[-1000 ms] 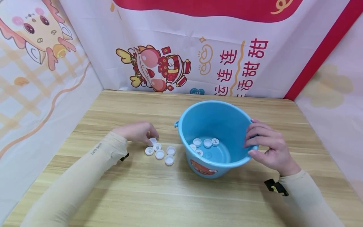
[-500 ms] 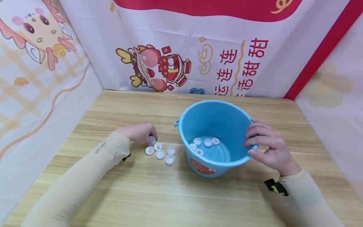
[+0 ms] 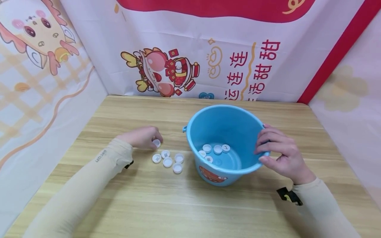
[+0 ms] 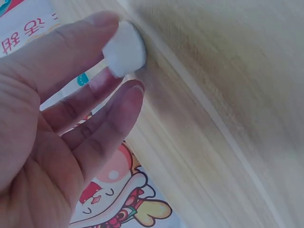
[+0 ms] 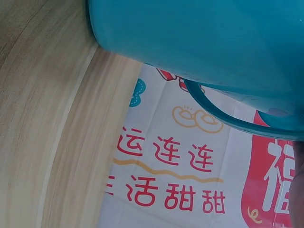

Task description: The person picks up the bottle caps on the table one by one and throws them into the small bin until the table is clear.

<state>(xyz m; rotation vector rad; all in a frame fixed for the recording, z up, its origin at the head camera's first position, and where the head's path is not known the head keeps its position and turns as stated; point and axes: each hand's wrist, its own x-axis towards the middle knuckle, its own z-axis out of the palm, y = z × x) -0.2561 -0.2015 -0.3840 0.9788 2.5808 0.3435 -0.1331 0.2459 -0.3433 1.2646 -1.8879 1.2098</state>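
Observation:
My left hand [image 3: 142,137] pinches a white bottle cap [image 3: 156,143] by thumb and finger, close over the table. The left wrist view shows this cap [image 4: 126,50] at the fingertips. Just in front of that hand lie several more white bottle caps [image 3: 167,162], some with a small printed mark on top. To their right stands a blue bucket [image 3: 226,125], upright, with several caps [image 3: 218,149] on its floor. Fingers inside and thumb outside, my right hand [image 3: 279,152] grips the bucket's right rim. In the right wrist view the bucket's wall [image 5: 199,42] hides most of that hand.
The wooden table [image 3: 166,205] ends at a printed white and red cloth [image 3: 178,29] behind. Cloth walls also stand at left and right. A blue handle [image 5: 223,116] hangs along the bucket's far side.
My left hand has drawn the pinched cap a little left and back, apart from the other loose caps. The right hand and the bucket have stayed in place.

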